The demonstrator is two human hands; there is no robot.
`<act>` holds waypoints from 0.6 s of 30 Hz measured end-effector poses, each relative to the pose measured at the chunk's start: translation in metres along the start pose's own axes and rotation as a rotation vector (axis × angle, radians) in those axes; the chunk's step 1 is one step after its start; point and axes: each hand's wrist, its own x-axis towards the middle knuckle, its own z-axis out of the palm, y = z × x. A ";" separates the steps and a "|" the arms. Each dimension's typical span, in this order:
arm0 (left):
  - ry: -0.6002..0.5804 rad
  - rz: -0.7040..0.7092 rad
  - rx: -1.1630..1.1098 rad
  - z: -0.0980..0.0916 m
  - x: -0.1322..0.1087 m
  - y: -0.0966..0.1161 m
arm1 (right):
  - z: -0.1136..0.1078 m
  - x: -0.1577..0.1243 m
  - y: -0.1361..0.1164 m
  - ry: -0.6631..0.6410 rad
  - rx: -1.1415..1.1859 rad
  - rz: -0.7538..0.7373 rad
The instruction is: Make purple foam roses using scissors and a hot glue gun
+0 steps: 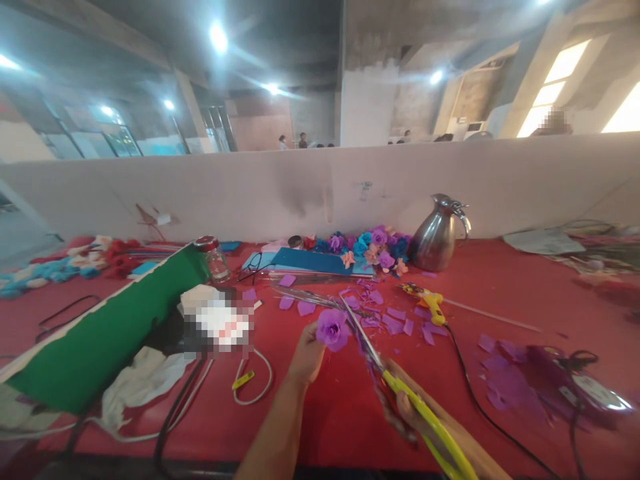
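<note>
Between the fingers of my left hand (307, 352) is a purple paper flower (333, 329), its petals facing up toward me. My right hand (400, 400) is closed around the yellow-green handles of a pair of scissors (393, 381). The scissor blades point up and to the left, with their tips just beside the flower's right edge. Cut purple paper pieces (393, 324) lie scattered on the red table behind the blades. The flower's stem is hidden by my fingers.
A yellow glue gun (434, 309) with a black cord lies to the right. Behind stand a steel jug (438, 237), a pile of paper flowers (379, 248) and a glass jar (216, 261). A green board (107, 337) slants along the left, near loose cables. A white partition (240, 200) closes off the back.
</note>
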 end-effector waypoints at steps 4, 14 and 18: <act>0.058 0.039 -0.055 0.007 0.002 0.008 | -0.001 0.004 0.010 0.008 0.040 -0.044; 0.155 -0.002 -0.118 0.005 0.003 0.000 | -0.003 0.013 0.015 -0.105 -0.017 0.023; 0.201 -0.002 -0.101 0.002 0.005 -0.005 | 0.003 0.008 0.009 -0.100 -0.030 0.027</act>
